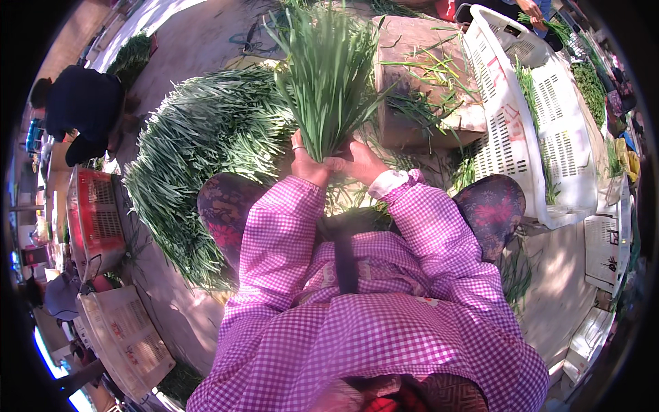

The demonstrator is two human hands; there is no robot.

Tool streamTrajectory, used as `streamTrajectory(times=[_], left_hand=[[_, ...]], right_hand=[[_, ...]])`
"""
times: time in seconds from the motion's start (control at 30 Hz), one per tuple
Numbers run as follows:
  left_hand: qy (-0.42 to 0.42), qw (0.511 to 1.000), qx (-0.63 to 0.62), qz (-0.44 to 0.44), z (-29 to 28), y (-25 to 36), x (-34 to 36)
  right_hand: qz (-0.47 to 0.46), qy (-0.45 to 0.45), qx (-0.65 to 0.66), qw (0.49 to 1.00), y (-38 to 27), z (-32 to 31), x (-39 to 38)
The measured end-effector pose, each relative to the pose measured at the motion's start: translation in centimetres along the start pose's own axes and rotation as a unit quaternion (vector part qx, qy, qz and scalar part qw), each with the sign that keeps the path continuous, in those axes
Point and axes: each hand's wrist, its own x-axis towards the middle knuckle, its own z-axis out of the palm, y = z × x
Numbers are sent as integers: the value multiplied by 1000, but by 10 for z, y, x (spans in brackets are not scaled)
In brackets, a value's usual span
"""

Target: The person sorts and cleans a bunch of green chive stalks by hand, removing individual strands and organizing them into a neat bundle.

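Observation:
In front of me, a thick bunch of garlic chives [324, 82] stands upright, its leaf tips fanned out and pointing away from me. My left hand [309, 165] is closed around the lower end from the left. From the other side, my right hand [362, 163] grips the same end, its thumb reaching across toward the left hand. The cut ends are hidden by my fingers. Close by on the left lies a large heap of garlic chives [199, 151]. Loose leaves [429, 103] are scattered over a low box-shaped block [395, 41] just beyond my right hand.
A white slatted crate [504, 137] stands tilted at the right, with some greens inside. Red [96, 213] and pale [130, 336] crates line the left. A person in dark clothes [86, 103] bends at the far left; another person's hand [530, 8] holds greens at the top right.

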Motion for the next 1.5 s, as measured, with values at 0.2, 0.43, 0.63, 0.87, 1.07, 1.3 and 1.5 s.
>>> streamTrajectory(times=[0.2,0.43,0.63,0.87,1.07,1.3,1.5], left_hand=[[-131,985,107,-16,11,39,-11],[-109,932,329,106,24,27,-26],[-250,954,130,100,11,36,-33],[-116,978,-172,4,-4,17,-16],[-133,882,-440,-103,15,9,-14],[-279,840,-447,-128,-2,18,-20],[-310,840,-419,-148,-3,10,-17]], right_hand=[[-13,177,317,932,14,25,-2],[63,226,479,846,10,12,-2],[90,238,474,843,45,-16,4],[64,125,458,878,8,-14,2],[2,151,334,930,16,5,2],[-39,97,78,991,1,3,-2],[-164,81,-337,924,-16,-10,6]])
